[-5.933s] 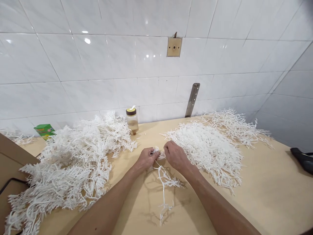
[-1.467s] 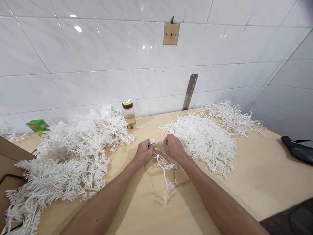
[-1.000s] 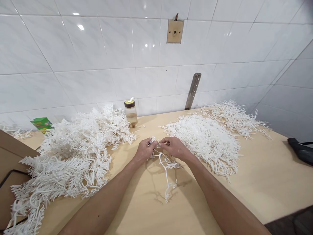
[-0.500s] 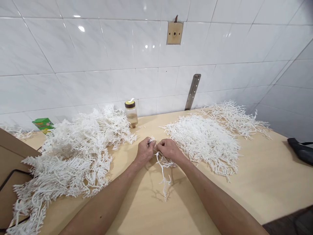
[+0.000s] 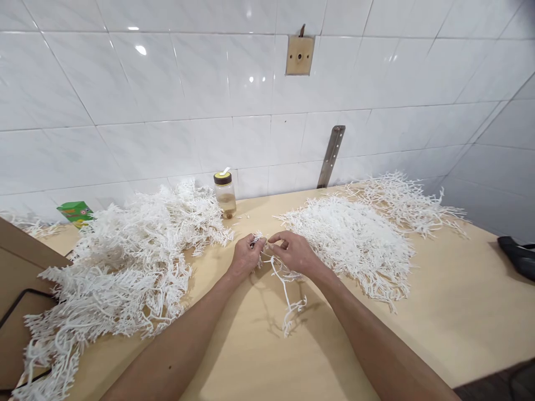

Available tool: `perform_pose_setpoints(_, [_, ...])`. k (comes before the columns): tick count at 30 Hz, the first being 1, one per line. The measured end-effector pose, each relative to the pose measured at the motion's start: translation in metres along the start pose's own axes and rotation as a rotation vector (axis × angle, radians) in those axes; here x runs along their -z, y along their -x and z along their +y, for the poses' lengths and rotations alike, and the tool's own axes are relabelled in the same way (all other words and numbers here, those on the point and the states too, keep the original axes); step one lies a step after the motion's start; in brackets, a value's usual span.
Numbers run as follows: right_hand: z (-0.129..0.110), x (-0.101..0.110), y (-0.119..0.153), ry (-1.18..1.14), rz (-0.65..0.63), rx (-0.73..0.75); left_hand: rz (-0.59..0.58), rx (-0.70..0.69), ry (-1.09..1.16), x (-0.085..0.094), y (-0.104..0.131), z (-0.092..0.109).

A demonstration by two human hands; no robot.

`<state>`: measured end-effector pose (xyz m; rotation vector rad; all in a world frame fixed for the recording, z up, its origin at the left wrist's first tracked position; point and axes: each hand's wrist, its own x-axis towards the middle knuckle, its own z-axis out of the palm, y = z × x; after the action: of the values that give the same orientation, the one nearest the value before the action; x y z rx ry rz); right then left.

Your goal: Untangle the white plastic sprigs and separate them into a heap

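Near the middle of the table, my left hand (image 5: pixel 246 255) is closed on a white branching strand piece, whose tips show above and below the fingers. My right hand (image 5: pixel 296 252) is just to its right, thumb and forefinger brought close together by the left fingertips; what they pinch, if anything, is too small to make out. A thin white branched strand (image 5: pixel 286 295) hangs below and between the hands over the table. A large white strand pile (image 5: pixel 137 267) lies to the left, and another pile (image 5: pixel 355 239) lies to the right of my right hand.
A jar with a dark-rimmed lid (image 5: pixel 225 196) stands by the wall. Looser white strands (image 5: pixel 409 203) lie at the back right. A green box (image 5: pixel 74 211), a brown carton (image 5: pixel 20 312) and a black object (image 5: pixel 518 257) are at the sides. A metal strip (image 5: pixel 331 156) leans on the tiles.
My right hand has shifted slightly right and its fingers have loosened a little. The lower end of the hanging strand has swung to the right.
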<state>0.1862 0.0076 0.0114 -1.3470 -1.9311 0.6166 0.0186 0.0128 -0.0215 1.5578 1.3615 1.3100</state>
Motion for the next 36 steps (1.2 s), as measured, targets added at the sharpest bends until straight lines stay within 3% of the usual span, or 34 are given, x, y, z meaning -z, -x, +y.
perform_pose_setpoints(4, [-0.003,-0.006,0.003,0.019,-0.063,0.023,0.010,-0.010,-0.009,0.000,0.000,0.002])
perform_pose_setpoints(12, [-0.003,-0.006,0.003,0.109,-0.055,0.056,0.014,-0.008,-0.023,-0.001,0.002,0.005])
perform_pose_setpoints(18, [-0.021,-0.012,0.011,0.009,-0.254,0.255,0.138,0.060,-0.011,0.006,-0.003,0.008])
perform_pose_setpoints(22, [-0.015,-0.002,0.005,0.018,-0.076,0.130,0.028,0.070,0.038,0.008,-0.003,0.009])
perform_pose_setpoints(31, [0.031,0.048,-0.009,0.173,0.391,-0.263,-0.114,0.078,0.086,0.004,0.004,0.016])
perform_pose_setpoints(33, [0.028,0.048,-0.008,0.172,0.421,-0.254,-0.121,0.053,0.071,0.004,0.004,0.015])
perform_pose_setpoints(36, [0.017,0.041,-0.005,0.024,0.286,-0.164,-0.120,-0.002,0.018,0.003,0.003,0.010])
